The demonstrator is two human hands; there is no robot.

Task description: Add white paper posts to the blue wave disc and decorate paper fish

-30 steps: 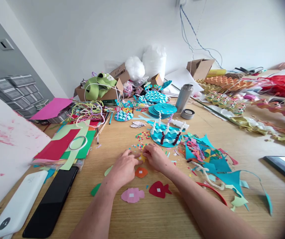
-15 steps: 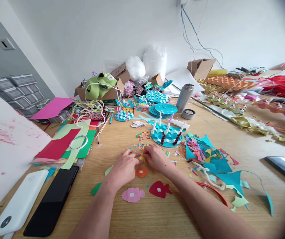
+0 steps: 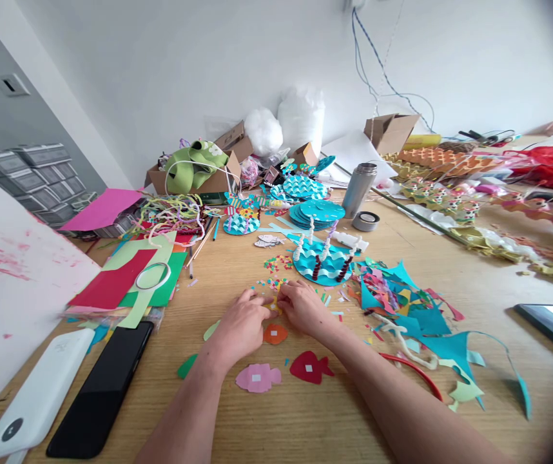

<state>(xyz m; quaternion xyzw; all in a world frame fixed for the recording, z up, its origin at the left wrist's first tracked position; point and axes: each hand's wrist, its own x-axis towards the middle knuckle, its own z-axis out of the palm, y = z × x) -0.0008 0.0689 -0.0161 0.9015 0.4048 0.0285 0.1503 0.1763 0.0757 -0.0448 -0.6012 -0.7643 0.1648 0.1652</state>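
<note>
Between my hands, a small yellow paper fish (image 3: pixel 273 305) lies on the wooden table, partly covered by my fingers. My left hand (image 3: pixel 242 323) has its fingertips together on the left edge of it. On its right side my right hand (image 3: pixel 303 305) is closed, curled fingers pinching at the edge. Nearer to me are an orange paper fish (image 3: pixel 275 333), a pink paper fish (image 3: pixel 257 377) and a red paper fish (image 3: pixel 311 367), each with a small white square on it. Green paper shapes (image 3: pixel 188 366) show partly behind my left wrist.
Ahead stands a blue wavy paper base (image 3: pixel 322 265) with pipe-cleaner posts. Paper scraps (image 3: pixel 412 309) spread to the right. A steel bottle (image 3: pixel 359 190) is behind. On the left lie a black phone (image 3: pixel 100 390), a white power bank (image 3: pixel 39 393) and coloured paper sheets (image 3: pixel 116 280).
Almost nothing differs. Both hands stay at the yellow paper fish, with only a tiny shift of the fingers.
</note>
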